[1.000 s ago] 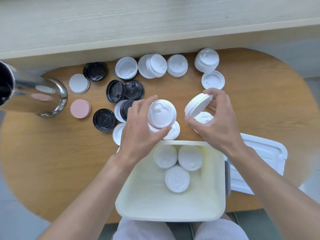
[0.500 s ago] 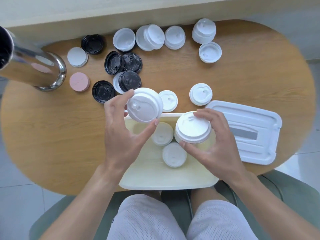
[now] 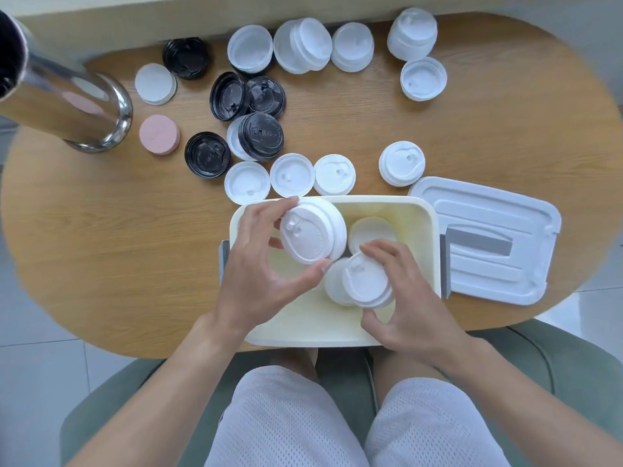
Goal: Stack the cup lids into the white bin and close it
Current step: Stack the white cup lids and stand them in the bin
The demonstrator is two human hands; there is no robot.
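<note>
Head view: the white bin point(image 3: 418, 210) sits open at the near edge of the wooden table point(image 3: 101, 230), just below the middle of the picture. The left hand point(image 3: 266, 267) is over the bin's 9 o'clock side, thumb and fingers curled round a small stack of white lids point(image 3: 313, 235), tilted so its top faces the camera. The right hand point(image 3: 404, 298) is at the bin's 5 o'clock corner, its fingers curved over a second stack of white lids point(image 3: 365, 281) that leans inside the bin; whether it touches the floor of the bin cannot be told. One more white lid point(image 3: 371, 232) lies in the bin at about 1 o'clock from the middle.

The bin's cover point(image 3: 488, 237) lies flat on the table at 3 o'clock, touching or just beside the bin wall. A row of three single white lids point(image 3: 291, 175) lies just beyond the bin at 12 o'clock, with a fourth white lid point(image 3: 402, 163) toward 1 o'clock. Black lids point(image 3: 259, 136) cluster at 11 o'clock. More white lids point(image 3: 301, 45) line the far edge. At 10 o'clock are a pink disc point(image 3: 159, 134), a white disc point(image 3: 155, 83) and a shiny metal cylinder point(image 3: 67, 106). The person's knees in white mesh shorts point(image 3: 286, 419) show at 6 o'clock.
</note>
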